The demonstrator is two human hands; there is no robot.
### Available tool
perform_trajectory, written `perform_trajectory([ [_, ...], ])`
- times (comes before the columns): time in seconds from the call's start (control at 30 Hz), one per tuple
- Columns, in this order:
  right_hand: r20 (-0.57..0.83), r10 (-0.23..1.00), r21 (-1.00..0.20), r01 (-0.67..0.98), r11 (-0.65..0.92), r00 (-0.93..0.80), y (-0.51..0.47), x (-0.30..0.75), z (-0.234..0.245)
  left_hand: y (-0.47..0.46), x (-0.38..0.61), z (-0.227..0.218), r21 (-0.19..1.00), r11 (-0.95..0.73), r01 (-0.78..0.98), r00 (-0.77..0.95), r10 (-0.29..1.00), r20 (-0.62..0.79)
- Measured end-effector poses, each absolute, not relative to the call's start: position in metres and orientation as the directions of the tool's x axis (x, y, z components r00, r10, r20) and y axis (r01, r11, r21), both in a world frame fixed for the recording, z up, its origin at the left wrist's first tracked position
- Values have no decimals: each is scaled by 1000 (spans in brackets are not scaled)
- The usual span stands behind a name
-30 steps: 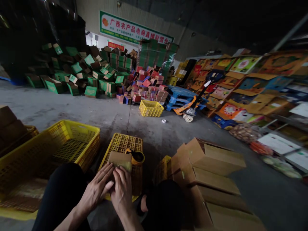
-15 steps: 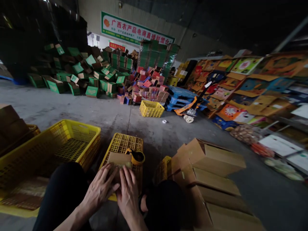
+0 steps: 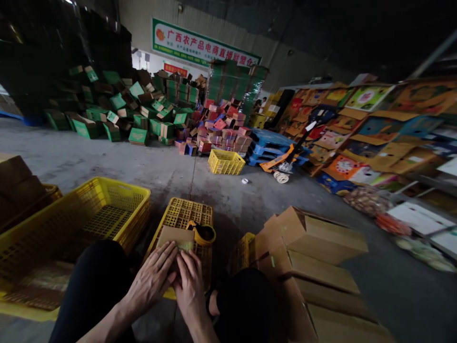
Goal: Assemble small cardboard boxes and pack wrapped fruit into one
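A small brown cardboard box (image 3: 176, 236) lies on an upturned yellow crate (image 3: 183, 214) between my knees. My left hand (image 3: 153, 279) rests flat on the box's near side, fingers stretched out and spread. Beside it my right hand (image 3: 190, 285) also lies flat on the box, fingers extended toward its top. A yellow tape dispenser with a dark roll (image 3: 203, 233) sits on the crate just right of the box.
A large yellow crate (image 3: 85, 214) stands to the left, stacked brown cartons (image 3: 314, 247) to the right. On the concrete floor farther off are another yellow crate (image 3: 225, 162), a tape roll (image 3: 244, 181), a pallet jack (image 3: 283, 164) and heaps of green and red boxes (image 3: 143, 112).
Both hands slid a little down and toward me over the box, then settled flat on it again. The view shifted slightly to the left.
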State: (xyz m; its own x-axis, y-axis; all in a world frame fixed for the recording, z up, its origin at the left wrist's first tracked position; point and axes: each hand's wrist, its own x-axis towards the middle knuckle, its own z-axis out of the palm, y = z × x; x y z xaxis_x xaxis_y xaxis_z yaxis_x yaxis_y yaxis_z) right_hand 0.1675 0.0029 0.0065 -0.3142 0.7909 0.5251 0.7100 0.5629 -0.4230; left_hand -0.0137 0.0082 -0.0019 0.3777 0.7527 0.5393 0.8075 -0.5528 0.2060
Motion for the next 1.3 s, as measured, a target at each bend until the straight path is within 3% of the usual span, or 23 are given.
perform_trajectory([
  [0.23, 569, 749, -371, 707, 601, -338, -6, 184, 6, 14, -14, 1, 209, -577, 790, 398, 741, 541],
  [0.9, 528, 774, -293, 781, 551, -349, 12, 180, 13, 26, -20, -2, 212, -613, 761, 427, 719, 549],
  [1.3, 548, 757, -254, 792, 555, -355, 32, 170, 21, 26, -20, -1, 138, -602, 786, 438, 701, 562],
])
